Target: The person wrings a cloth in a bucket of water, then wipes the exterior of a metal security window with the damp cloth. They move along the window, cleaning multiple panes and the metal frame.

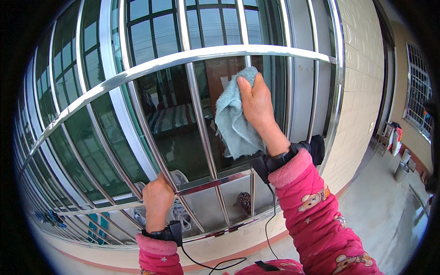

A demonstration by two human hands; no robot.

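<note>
My right hand [257,99] grips a light blue fluffy cloth [233,120] around a vertical bar of the stainless steel window grille [202,137], just below its upper horizontal rail [220,51]. The cloth hangs down in front of the bars and hides part of that bar. Lower and to the left, my left hand [158,197] is closed around the grille's lower rail, where a vertical bar meets it. Behind the grille are sliding window panes [172,147], through which striped fabric shows. Each wrist wears a black band with a cable.
Teal slippers [99,227], a bundle of white cord [181,215] and a dark spotted object [244,202] rest on the sill behind the lower bars. A tiled wall [361,86] borders the grille at right. Farther right, a metal bucket [401,172] stands on the concrete floor.
</note>
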